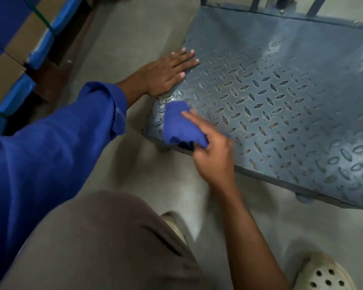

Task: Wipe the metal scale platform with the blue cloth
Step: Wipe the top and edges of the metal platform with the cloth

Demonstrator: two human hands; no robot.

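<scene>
Head view: your right hand [214,151] grips the wadded cloth [180,124] at the lower-left corner of the platform [281,91], mid-frame; your left hand [168,72] lies flat, fingers straight, on its left edge. The cloth looks soft and light, best held bunched; the treaded steel, stiff and heavy.

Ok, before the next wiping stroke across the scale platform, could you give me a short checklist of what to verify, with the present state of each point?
1. Grip on the blue cloth: ok. The right hand has its fingers curled round it.
2. Cloth in contact with the metal scale platform: ok. It lies on the near left corner.
3. Left hand out of the cloth's path: ok for a stroke to the right. It rests flat on the left edge, apart from the cloth.
4. Far part of the platform already wiped: cannot tell. It only shows some sheen.
5. Platform steady under pressure: cannot tell.
</scene>
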